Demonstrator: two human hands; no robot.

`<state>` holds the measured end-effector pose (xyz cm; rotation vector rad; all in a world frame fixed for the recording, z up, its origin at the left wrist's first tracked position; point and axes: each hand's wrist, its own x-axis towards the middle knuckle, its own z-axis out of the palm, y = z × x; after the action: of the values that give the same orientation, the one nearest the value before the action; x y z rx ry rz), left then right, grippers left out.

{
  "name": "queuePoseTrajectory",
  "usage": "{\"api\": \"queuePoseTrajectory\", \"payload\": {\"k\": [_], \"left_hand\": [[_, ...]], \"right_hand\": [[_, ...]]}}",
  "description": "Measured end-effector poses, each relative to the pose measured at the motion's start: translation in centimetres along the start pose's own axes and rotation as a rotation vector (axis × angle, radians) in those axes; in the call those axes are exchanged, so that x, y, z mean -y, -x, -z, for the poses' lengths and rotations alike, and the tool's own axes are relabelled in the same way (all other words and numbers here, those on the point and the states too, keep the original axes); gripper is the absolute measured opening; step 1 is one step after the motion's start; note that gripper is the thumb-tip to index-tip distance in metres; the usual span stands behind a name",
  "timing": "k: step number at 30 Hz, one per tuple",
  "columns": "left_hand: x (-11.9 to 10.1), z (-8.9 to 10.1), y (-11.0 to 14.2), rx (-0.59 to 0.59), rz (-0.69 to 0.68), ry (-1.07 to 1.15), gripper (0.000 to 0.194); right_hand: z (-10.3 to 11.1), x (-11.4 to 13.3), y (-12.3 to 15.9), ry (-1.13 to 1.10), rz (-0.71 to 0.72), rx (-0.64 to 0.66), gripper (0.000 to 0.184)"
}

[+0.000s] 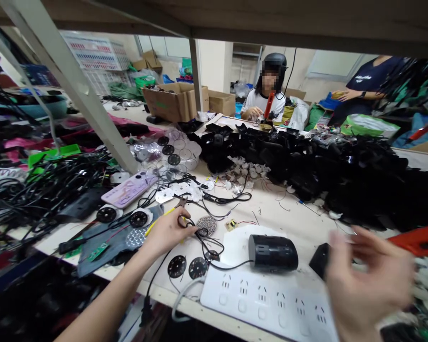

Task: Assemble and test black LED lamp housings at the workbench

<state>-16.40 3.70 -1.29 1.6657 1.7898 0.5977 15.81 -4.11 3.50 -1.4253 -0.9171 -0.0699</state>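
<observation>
My left hand (169,232) is closed in a pinch on a thin black cable (214,244) near the middle of the bench. Yellow-handled pliers (181,201) lie against the same hand, their jaws pointing away; whether it grips them too is unclear. Beside its fingertips lies a round perforated disc (207,226). A cable runs into a black cylindrical housing (273,252) lying on its side behind the power strip (267,304). My right hand (371,280) is smeared by motion at the right, near a dark block (319,261) and an orange-red tool (419,240).
Black plastic parts (292,161) are heaped across the back. Tangled black cables (57,190) and a purple phone (130,189) lie at left. Round black discs (177,266) sit near the front edge. A slanted post (71,90) stands at left. Across the bench sits a person (266,102).
</observation>
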Motion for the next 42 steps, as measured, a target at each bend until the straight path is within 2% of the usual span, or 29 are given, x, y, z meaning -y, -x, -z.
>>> {"api": "queuePoseTrajectory", "payload": {"k": [2,4,6,8,12,15,17,20,22,26,28,31,34,36,37,40,42], "left_hand": [[0.0,-0.3,0.1,-0.032,-0.001,0.191,0.034],[-0.4,0.0,0.5,-0.023,-0.02,0.356,0.032],[-1.2,0.8,1.4,-0.02,-0.054,0.44,0.031],[-2.1,1.8,2.5,-0.041,-0.087,0.458,0.029],[-3.6,3.2,4.2,-0.044,-0.106,0.473,0.029],[-4.0,3.6,4.5,-0.049,-0.101,0.47,0.029],[-4.0,3.6,4.4,-0.096,-0.083,0.396,0.024],[-3.9,3.3,4.4,-0.231,-0.083,0.13,0.017],[-3.8,2.9,4.5,-0.287,-0.13,-0.045,0.019],[-3.7,1.9,4.6,-0.26,-0.233,-0.139,0.028],[-3.8,1.6,4.5,-0.252,-0.302,-0.143,0.032],[-4.3,1.5,4.5,-0.239,-0.389,-0.153,0.034],[-5.6,2.0,4.6,-0.195,-0.359,-0.127,0.033],[-6.7,2.4,4.9,-0.142,-0.309,-0.105,0.033],[-7.3,2.5,5.0,-0.122,-0.299,-0.1,0.034],[-8.8,2.4,5.5,-0.1,-0.35,-0.086,0.034],[-9.4,2.1,5.8,-0.102,-0.411,-0.067,0.034]], "right_hand": [[-3.2,1.7,2.8,-0.083,0.254,0.342,0.014],[-6.2,2.9,5.2,-0.228,0.267,0.763,0.024],[-8.7,3.5,6.6,-0.266,0.194,1.04,0.034],[-10.4,3.7,7.2,-0.273,0.167,1.165,0.03],[-11.7,4.2,6.8,-0.272,0.145,1.268,0.016],[-11.5,4.5,6.1,-0.294,0.117,1.316,0.013],[-11.0,4.3,5.6,-0.304,0.065,1.306,0.013],[-10.0,3.5,5.1,-0.311,-0.059,1.234,0.012],[-9.1,2.7,4.9,-0.333,-0.162,1.178,0.013],[-7.4,1.5,4.9,-0.418,-0.383,1.108,0.02],[-6.9,1.0,4.9,-0.443,-0.443,1.083,0.024],[-6.5,0.5,4.7,-0.437,-0.443,1.062,0.026],[-6.4,0.4,4.4,-0.39,-0.402,1.044,0.023],[-6.2,1.0,4.2,-0.323,-0.291,0.974,0.02],[-6.0,1.6,4.1,-0.264,-0.167,0.928,0.022],[-5.7,3.7,4.1,-0.035,0.376,0.886,0.043],[-5.7,4.8,4.3,0.087,0.628,0.943,0.041]]}}
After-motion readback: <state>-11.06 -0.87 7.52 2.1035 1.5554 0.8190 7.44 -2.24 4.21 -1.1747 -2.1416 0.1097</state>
